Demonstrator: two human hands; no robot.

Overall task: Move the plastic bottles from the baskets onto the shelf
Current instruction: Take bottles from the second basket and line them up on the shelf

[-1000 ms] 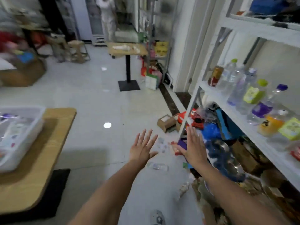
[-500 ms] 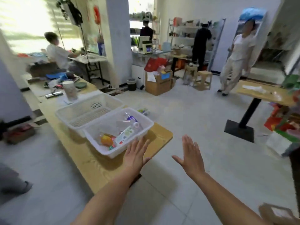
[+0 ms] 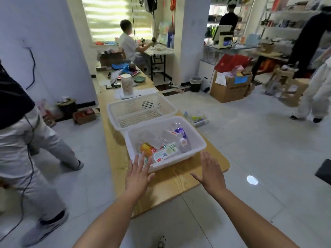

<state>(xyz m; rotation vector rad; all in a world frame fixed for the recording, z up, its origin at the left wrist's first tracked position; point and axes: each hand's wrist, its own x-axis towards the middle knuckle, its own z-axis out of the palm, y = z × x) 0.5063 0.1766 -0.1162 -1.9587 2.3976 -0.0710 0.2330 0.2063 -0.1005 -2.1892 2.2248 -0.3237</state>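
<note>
Two white plastic baskets stand on a long wooden table (image 3: 172, 183). The near basket (image 3: 199, 140) holds several plastic bottles: an orange one (image 3: 147, 148), a white-labelled one (image 3: 165, 153) and a purple-labelled one (image 3: 180, 132). The far basket (image 3: 172, 109) holds nothing I can see. My left hand (image 3: 138, 174) reaches flat, fingers spread, over the near basket's front left corner. My right hand (image 3: 211, 170) is stretched out flat just in front of the basket's right corner. Neither hand holds anything. The shelf is out of view.
A person in white (image 3: 26, 158) stands close at the left of the table. Another person in white (image 3: 317, 93) walks at the right. A small tray of bottles (image 3: 197, 119) lies on the floor beyond the table. Cardboard boxes (image 3: 231, 86) stand further back.
My view has swung from the shelf round to the table. The baskets have come nearer, and both flat hands now reach the near basket's front edge.
</note>
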